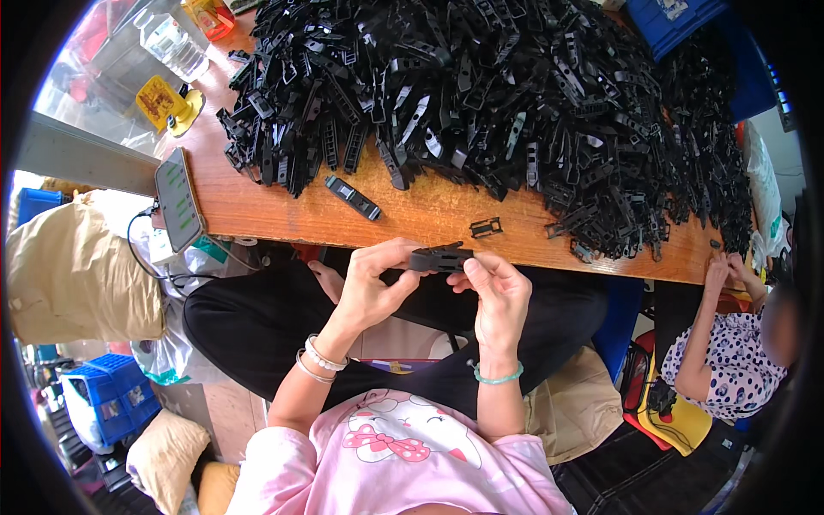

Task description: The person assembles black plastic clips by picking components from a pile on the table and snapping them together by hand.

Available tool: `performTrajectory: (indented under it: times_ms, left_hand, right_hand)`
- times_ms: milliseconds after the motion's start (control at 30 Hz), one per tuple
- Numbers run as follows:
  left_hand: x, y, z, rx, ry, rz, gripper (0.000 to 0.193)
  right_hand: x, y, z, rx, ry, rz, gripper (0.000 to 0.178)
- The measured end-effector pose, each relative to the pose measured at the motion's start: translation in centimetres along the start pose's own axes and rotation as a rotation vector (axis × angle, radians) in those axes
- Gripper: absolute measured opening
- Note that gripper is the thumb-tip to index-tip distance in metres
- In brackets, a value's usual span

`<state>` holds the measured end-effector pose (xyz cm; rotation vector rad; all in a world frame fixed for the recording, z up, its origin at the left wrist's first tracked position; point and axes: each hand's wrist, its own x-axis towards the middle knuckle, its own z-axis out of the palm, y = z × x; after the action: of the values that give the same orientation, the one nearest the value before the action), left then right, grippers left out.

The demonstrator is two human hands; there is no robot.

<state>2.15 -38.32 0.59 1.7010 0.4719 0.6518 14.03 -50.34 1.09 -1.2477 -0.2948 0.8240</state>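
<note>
- Left hand (376, 279) and right hand (499, 300): fingers pinch a black part (439, 260), its ends partly covered, just off the surface's (283, 219) near edge.
- Small black frame (486, 227) near that edge: details unclear.
- Black heap (455, 86) beyond, cut off above.

Left hand (375, 279): pinches the left end of a black plastic part (440, 258).
Right hand (496, 296): touches that part's right end.
Table (257, 219): wooden, its near edge just beyond both hands.
Pile (481, 94): black pieces heaped across the far side.
Long piece (353, 198): lies alone, toward the left.
Small frame (486, 227): black, farther right.
Phone (180, 199): at the left edge, lit.
Co-worker (725, 369): at far right, hands (731, 269) by the table edge.
</note>
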Motion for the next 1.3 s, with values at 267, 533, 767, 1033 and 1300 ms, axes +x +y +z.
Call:
performTrajectory:
  times_ms: [267, 533, 767, 1033, 1300]
  left_hand:
    - [0.0, 0.8, 0.3, -0.305, -0.056, -0.273, 0.019]
    - [0.0, 1.4, -0.7, -0.374, -0.203, -0.21, 0.02]
    - [2.9, 0.4, -5.5, 0.979, 0.143, 0.221, 0.023]
    - [1.0, 2.4, -2.2, -0.217, 0.18, -0.287, 0.024]
    - [-0.3, 3.7, -2.6, -0.022, -0.188, -0.191, 0.039]
  right_hand:
    - [-1.1, 0.3, 0.9, -0.154, 0.011, -0.22, 0.013]
    - [-1.2, -0.2, 0.5, -0.16, -0.065, -0.154, 0.014]
    - [-1.1, 0.3, -0.2, -0.058, -0.099, -0.065, 0.022]
    - [-1.5, 0.1, -0.1, 0.006, -0.233, -0.092, 0.022]
    - [-2.1, -0.4, 0.5, -0.315, -0.17, -0.351, 0.023]
